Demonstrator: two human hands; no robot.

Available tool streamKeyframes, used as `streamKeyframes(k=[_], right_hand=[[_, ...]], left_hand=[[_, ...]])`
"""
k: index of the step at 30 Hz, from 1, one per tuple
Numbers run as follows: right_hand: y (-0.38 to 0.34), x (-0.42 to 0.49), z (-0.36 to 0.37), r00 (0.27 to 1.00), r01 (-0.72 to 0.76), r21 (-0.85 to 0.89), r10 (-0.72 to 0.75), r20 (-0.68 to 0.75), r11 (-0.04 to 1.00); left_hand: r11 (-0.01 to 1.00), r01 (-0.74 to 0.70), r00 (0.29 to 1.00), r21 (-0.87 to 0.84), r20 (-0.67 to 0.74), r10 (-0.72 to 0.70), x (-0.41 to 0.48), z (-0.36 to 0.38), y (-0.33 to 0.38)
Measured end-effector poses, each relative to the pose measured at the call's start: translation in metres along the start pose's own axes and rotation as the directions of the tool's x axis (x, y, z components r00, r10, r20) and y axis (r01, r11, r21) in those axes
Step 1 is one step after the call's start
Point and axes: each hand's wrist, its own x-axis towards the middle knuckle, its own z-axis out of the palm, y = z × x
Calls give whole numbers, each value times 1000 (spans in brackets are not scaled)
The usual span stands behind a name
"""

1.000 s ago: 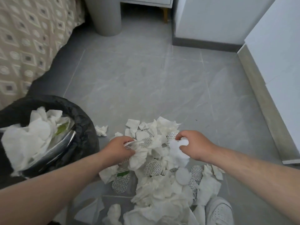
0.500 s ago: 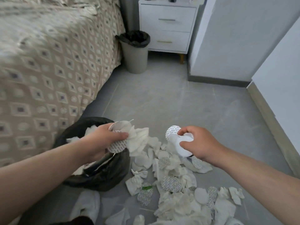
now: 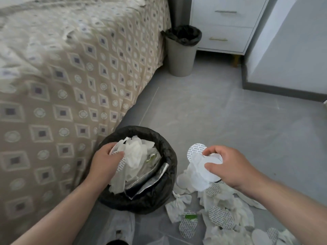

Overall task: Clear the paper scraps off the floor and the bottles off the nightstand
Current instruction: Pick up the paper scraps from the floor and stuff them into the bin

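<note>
Looks not even halfway: one wad of scraps [image 3: 136, 152] is gripped by the left hand [image 3: 106, 161] over the bin [image 3: 172, 156], more is pinched in the right hand [image 3: 228, 167], a pile [image 3: 221, 214] is left on the floor [image 3: 212, 112] at the bin's 4 o'clock — and the nightstand [image 3: 223, 27] top isn't seen.

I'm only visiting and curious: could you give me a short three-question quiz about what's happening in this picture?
1. True or false: the left hand holds paper over the black-lined bin.
2. How many bins are in view?
3. The right hand grips: A) paper scraps; B) a bottle; C) nothing.
Key: 1 true; 2 two, the second bin stands by the nightstand; 3 A.
</note>
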Motion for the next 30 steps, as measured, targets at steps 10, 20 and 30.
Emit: streamKeyframes(k=[10,20,30], right_hand=[[-3,2,15,999,10,-67,-6,49,998],[-57,19,56,986,130,-35,-126,108,991],[-75,93,166,968,81,-210,-26,251,974]], left_hand=[[539,-189,939,821,312,-145,20,17,-61],[683,-345,934,644,167,315,-5,-32,-35],[670,-426,905,608,267,333,-2,-51,-85]])
